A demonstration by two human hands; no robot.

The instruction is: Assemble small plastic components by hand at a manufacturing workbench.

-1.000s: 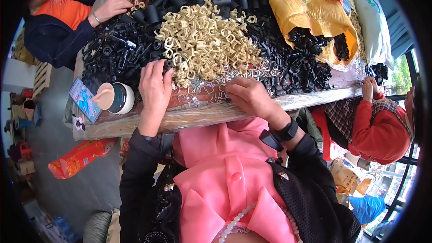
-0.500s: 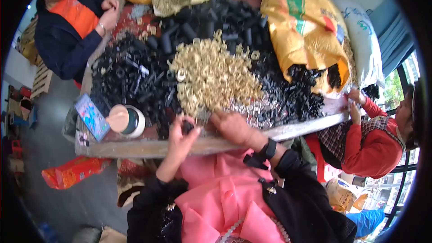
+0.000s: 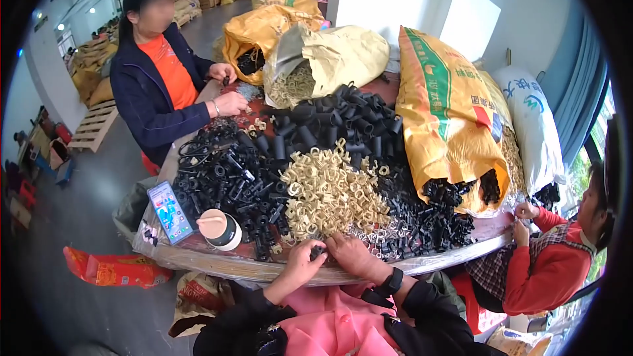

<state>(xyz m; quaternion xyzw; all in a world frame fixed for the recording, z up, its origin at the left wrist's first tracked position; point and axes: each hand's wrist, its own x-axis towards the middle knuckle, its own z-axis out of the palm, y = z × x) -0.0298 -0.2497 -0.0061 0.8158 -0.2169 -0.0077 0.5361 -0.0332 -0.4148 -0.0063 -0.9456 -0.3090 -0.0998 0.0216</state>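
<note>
In the left hand (image 3: pixel 299 266) sits a black piece (image 3: pixel 317 251).

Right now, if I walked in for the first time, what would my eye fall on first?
Probably the pale cream heap of small parts mid-table, bright between black parts to its left and right. Next, perhaps, the big yellow sack on the table's right side, black pieces showing at its open mouth. At the near edge, the person's left hand holds a small dark piece, the right hand close beside it.
</note>
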